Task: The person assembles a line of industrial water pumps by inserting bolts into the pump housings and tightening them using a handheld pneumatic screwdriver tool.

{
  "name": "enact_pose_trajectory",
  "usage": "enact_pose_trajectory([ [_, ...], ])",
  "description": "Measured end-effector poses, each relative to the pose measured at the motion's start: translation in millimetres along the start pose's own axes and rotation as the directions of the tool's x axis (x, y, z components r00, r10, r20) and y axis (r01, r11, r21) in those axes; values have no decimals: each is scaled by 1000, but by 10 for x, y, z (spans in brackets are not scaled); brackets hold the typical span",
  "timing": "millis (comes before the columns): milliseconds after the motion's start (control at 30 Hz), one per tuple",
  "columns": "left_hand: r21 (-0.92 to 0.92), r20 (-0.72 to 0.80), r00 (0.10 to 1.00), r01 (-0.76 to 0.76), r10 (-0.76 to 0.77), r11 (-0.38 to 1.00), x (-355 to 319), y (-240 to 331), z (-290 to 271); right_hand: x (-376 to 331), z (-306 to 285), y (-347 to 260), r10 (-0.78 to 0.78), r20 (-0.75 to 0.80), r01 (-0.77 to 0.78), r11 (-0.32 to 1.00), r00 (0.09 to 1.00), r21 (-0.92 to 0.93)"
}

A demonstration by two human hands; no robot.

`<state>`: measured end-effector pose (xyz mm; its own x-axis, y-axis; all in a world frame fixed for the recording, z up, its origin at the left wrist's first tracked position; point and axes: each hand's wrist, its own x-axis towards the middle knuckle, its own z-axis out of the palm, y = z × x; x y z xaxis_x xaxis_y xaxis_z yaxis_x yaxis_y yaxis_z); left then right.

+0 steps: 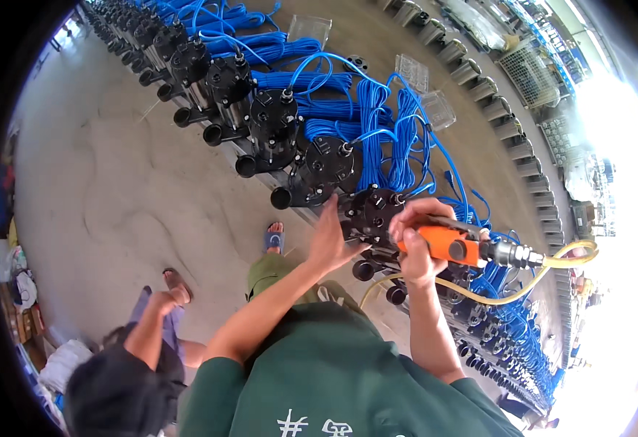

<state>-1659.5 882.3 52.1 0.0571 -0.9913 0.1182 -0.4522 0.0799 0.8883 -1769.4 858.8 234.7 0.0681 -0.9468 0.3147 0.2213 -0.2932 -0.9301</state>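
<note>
My right hand [422, 240] is wrapped round an orange air tool [446, 246], with a metal coupling and a yellow hose [566, 261] at its back end. Its front end points at the top of a black submersible pump [376, 211]; the hand covers the tip, so contact cannot be made out. Against the near left side of that same pump lies my left hand [331, 244], open, its fingers stretched out and the thumb apart. A blue cable leaves the pump's top. Another black pump [330, 162] stands just beyond, its outlet facing left.
More pumps [274, 120] run in a long row from far left to lower right. Bundles of blue cable [373, 131] lie along their right side. Clear plastic trays [435, 109] and a row of metal cylinders [495, 108] sit farther right. Another person [126, 386] is at lower left.
</note>
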Motion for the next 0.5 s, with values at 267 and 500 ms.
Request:
enact_pose_trajectory([
  [267,-113,69,997,-32,40,993,133,-288,254,170,103,604,-17,127,35,990,992,-138],
  [500,-75,38,992,-121,124,990,106,-236,203,255,192,410,31,-48,-34,998,998,-56],
])
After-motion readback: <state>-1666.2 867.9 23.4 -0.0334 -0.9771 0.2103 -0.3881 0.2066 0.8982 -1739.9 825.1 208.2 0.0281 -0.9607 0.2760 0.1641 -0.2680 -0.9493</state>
